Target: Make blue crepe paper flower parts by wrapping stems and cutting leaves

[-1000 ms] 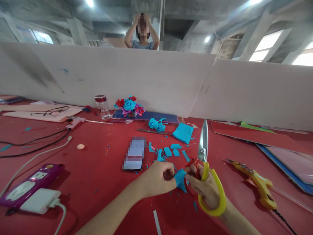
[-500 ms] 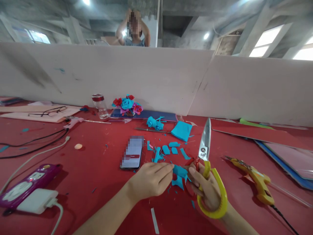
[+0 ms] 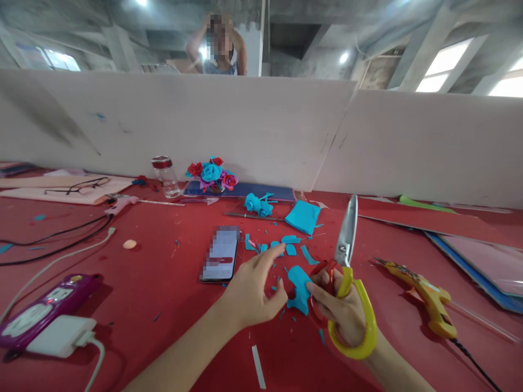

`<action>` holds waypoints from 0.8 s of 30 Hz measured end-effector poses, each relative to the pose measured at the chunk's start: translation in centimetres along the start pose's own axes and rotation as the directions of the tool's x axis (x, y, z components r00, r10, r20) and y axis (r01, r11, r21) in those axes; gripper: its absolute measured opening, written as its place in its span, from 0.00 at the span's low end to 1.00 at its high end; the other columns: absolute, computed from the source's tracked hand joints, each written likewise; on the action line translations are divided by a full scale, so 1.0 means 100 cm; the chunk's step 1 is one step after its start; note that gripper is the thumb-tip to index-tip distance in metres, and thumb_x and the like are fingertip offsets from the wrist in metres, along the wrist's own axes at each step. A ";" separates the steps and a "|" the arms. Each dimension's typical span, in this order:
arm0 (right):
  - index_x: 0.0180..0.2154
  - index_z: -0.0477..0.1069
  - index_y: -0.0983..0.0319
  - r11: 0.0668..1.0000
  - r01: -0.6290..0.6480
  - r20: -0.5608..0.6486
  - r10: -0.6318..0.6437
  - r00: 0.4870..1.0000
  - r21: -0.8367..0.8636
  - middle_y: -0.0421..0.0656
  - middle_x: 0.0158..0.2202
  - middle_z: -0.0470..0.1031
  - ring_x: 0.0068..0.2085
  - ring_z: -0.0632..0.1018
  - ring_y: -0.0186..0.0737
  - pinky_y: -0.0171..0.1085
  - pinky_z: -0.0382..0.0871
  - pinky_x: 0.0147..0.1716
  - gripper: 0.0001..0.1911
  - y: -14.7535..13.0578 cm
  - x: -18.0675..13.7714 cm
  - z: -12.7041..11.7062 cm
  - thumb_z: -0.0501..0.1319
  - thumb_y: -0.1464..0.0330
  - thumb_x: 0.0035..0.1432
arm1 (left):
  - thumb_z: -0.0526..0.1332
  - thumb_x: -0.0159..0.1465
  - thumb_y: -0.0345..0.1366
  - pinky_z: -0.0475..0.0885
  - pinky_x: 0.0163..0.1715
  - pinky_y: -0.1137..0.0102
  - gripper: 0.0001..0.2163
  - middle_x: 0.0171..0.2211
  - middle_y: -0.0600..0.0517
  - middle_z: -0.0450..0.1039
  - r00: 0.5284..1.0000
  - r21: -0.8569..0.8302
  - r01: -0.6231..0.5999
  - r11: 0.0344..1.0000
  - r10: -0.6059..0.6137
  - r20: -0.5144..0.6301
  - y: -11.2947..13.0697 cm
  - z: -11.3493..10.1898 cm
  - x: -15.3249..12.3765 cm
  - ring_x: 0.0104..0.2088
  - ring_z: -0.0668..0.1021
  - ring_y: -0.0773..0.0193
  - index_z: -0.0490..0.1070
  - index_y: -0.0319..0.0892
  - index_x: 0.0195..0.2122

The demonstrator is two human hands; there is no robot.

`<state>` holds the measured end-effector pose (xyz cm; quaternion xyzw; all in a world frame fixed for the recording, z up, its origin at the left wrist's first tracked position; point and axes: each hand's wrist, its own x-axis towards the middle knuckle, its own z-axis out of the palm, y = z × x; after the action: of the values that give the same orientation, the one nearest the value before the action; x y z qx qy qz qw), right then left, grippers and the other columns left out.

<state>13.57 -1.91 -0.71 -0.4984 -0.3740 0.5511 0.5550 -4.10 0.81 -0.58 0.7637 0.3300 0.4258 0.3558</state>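
My right hand (image 3: pixel 341 310) grips the yellow-and-red-handled scissors (image 3: pixel 347 256), blades closed and pointing up and away. Its fingertips also pinch a blue foam piece (image 3: pixel 299 286) just above the red table (image 3: pixel 163 283). My left hand (image 3: pixel 253 288) hovers just left of that piece, index finger stretched toward several small blue foam cutouts (image 3: pixel 281 247), holding nothing. A phone (image 3: pixel 220 253) lies flat a little left of that hand.
A yellow glue gun (image 3: pixel 425 296) lies at right. A blue foam square (image 3: pixel 303 216), blue foam roses (image 3: pixel 257 204), a flower bouquet (image 3: pixel 212 174) and a jar (image 3: pixel 165 177) sit near the white partition (image 3: pixel 261 130). A power strip (image 3: pixel 44 307), charger and cables lie at left. A person stands behind the partition.
My left hand has let go of the blue foam piece and opened, its index finger reaching forward toward the cutouts. My right hand keeps the scissors and the piece.
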 end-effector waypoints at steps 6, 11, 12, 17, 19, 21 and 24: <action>0.24 0.57 0.60 0.974 0.199 0.052 -0.194 0.980 -0.109 0.33 0.21 0.60 0.22 0.62 0.28 0.29 0.59 0.20 0.20 0.020 0.004 -0.010 0.70 0.63 0.43 | 0.62 0.56 0.38 0.70 0.34 0.70 0.19 0.32 0.51 0.72 0.911 -0.479 0.405 0.779 -0.391 0.134 0.002 0.009 0.011 0.32 0.75 0.64 0.65 0.41 0.49; 0.25 0.57 0.59 0.958 0.246 0.061 -0.239 0.969 -0.146 0.34 0.23 0.62 0.24 0.65 0.31 0.31 0.63 0.23 0.20 0.025 0.005 -0.012 0.70 0.63 0.43 | 0.62 0.52 0.30 0.67 0.30 0.74 0.18 0.28 0.56 0.67 0.927 -0.367 0.374 0.852 -0.360 0.108 0.002 0.008 0.011 0.28 0.72 0.68 0.68 0.42 0.45; 0.25 0.57 0.59 0.959 0.240 0.057 -0.234 0.971 -0.150 0.34 0.22 0.62 0.24 0.65 0.31 0.31 0.62 0.23 0.20 0.023 0.005 -0.011 0.69 0.63 0.43 | 0.62 0.52 0.28 0.67 0.29 0.74 0.19 0.27 0.56 0.67 0.929 -0.356 0.369 0.858 -0.346 0.128 0.003 0.007 0.010 0.28 0.71 0.69 0.67 0.43 0.46; 0.25 0.57 0.59 0.974 0.195 0.042 -0.192 0.981 -0.114 0.34 0.21 0.64 0.22 0.65 0.30 0.31 0.62 0.21 0.20 0.016 0.006 -0.007 0.69 0.62 0.42 | 0.61 0.50 0.27 0.64 0.25 0.75 0.16 0.25 0.56 0.67 0.883 -0.297 0.452 0.841 -0.373 0.287 0.004 0.008 0.008 0.25 0.70 0.69 0.70 0.41 0.41; 0.24 0.57 0.59 0.976 0.181 0.046 -0.177 0.983 -0.119 0.34 0.21 0.65 0.21 0.65 0.30 0.30 0.61 0.20 0.20 0.014 0.006 -0.005 0.70 0.62 0.41 | 0.61 0.51 0.29 0.64 0.26 0.75 0.08 0.24 0.55 0.68 0.852 -0.289 0.495 0.819 -0.393 0.345 0.003 0.010 0.008 0.25 0.70 0.69 0.72 0.39 0.33; 0.24 0.57 0.60 0.976 0.175 0.039 -0.172 0.984 -0.131 0.34 0.20 0.65 0.21 0.64 0.29 0.30 0.60 0.19 0.21 0.014 0.006 -0.004 0.70 0.61 0.40 | 0.61 0.52 0.32 0.65 0.26 0.74 0.03 0.22 0.55 0.69 0.829 -0.289 0.530 0.797 -0.414 0.376 0.001 0.012 0.008 0.23 0.71 0.69 0.71 0.38 0.27; 0.24 0.57 0.60 0.976 0.142 0.004 -0.143 0.990 -0.166 0.31 0.18 0.59 0.17 0.58 0.25 0.27 0.53 0.15 0.21 0.015 0.005 -0.006 0.69 0.58 0.43 | 0.63 0.51 0.34 0.67 0.27 0.73 0.05 0.20 0.55 0.69 0.820 -0.341 0.565 0.751 -0.464 0.336 -0.001 0.013 0.010 0.23 0.72 0.69 0.70 0.38 0.24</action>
<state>13.83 -1.63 -2.31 -0.5170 -0.4513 0.4748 0.5509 -2.51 1.29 -0.73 0.5894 0.3839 0.2805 0.6531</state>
